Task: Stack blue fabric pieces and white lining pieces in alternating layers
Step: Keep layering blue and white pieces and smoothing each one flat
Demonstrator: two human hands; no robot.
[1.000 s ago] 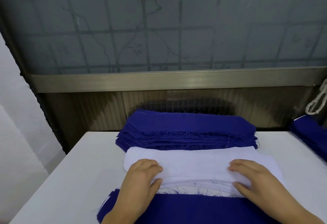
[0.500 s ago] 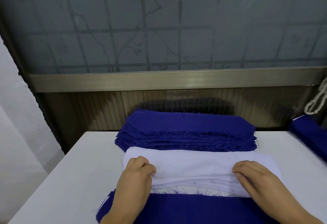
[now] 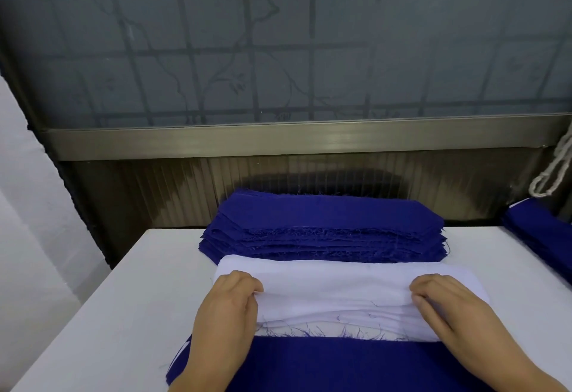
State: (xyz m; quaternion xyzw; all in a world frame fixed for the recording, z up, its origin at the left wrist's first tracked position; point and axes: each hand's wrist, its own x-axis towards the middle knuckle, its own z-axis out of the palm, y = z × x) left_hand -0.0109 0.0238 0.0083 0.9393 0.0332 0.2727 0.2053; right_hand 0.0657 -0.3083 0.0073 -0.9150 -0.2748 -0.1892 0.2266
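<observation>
Our left hand [image 3: 227, 302] and right hand [image 3: 445, 302] are set wide apart, each pinching an end of the top white lining piece [image 3: 335, 286] on its pile, between the blue fabric stack [image 3: 325, 230] and the blue piece [image 3: 340, 363] nearest us. It looks light and floppy, so we judge gripping both ends keeps it flat.

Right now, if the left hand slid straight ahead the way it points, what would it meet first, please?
Probably the tall blue pile behind the white pile that the left hand grips; depth is uncertain.
</observation>
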